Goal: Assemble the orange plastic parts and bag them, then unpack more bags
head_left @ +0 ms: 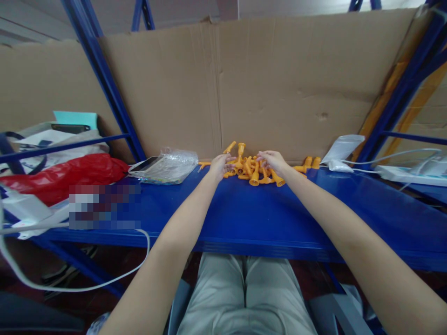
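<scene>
A pile of several small orange plastic parts (252, 168) lies at the back of the blue shelf (244, 214), against a cardboard sheet. My left hand (220, 165) reaches into the left side of the pile, fingers curled around orange pieces. At the pile's right side my right hand (274, 162) rests with bent fingers touching the parts. Both arms stretch forward across the shelf. Two more orange parts (312, 162) lie a little to the right of the pile.
A clear plastic bag (167, 166) and a red bag (66, 174) lie to the left. White cables (80, 284), a white pouch (344, 148) and a power strip (412, 174) sit at the sides. Blue rack posts (104, 79) flank the cardboard (279, 83).
</scene>
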Tool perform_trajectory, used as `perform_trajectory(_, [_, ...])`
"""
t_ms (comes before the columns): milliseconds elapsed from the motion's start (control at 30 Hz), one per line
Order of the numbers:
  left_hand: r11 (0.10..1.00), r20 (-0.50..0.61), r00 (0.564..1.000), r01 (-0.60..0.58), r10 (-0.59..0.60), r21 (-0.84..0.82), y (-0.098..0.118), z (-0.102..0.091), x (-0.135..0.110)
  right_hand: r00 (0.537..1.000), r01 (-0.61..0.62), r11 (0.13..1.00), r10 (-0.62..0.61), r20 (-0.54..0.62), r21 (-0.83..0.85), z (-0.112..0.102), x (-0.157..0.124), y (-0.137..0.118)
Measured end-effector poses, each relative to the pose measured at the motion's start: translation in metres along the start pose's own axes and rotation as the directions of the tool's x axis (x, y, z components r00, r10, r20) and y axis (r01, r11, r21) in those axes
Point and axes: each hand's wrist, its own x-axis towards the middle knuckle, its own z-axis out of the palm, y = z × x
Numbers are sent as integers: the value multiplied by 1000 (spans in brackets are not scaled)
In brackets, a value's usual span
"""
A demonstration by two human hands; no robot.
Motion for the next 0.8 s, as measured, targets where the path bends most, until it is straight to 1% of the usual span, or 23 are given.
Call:
perform_trajectory(100, [998,-69,996,57,-57,-3,-1,-18,12,997,42,999,-42,-70,-9,-10,8,3])
perform_trajectory(200, [994,-158,983,101,-94,42,-5,-35,24,973,139,989,-145,-181,-43,-24,22,8])
perform_trajectory(300, [990,-225,967,134,-120,48,-10,-47,33,912,234,965,-260,-318,-119,-45,37,15])
perform_trajectory(367, [988,-245,961,146,-130,48,-12,-53,37,848,245,938,-331,-414,-246,-65,44,22])
perform_trajectory(400, [988,-253,958,149,-132,51,-12,-55,38,806,232,916,-370,-462,-329,-76,45,27])
perform_trajectory(467, [986,-272,953,155,-132,65,-12,-58,39,761,161,852,-428,-488,-498,-97,42,37])
perform_trajectory(500, [984,-290,947,163,-135,75,-12,-59,40,749,112,816,-445,-492,-568,-108,39,43])
perform_trajectory(567, [978,-336,931,185,-142,100,-11,-60,41,756,12,745,-443,-481,-667,-126,30,56])
perform_trajectory(633, [971,-370,918,203,-145,123,-9,-61,42,769,-71,689,-423,-480,-721,-140,23,67])
perform_trajectory(700, [966,-387,911,211,-139,151,-7,-63,44,767,-130,670,-399,-502,-731,-149,19,76])
perform_trajectory(800, [951,-418,900,229,-125,208,-5,-67,48,741,-185,684,-374,-557,-706,-155,18,80])
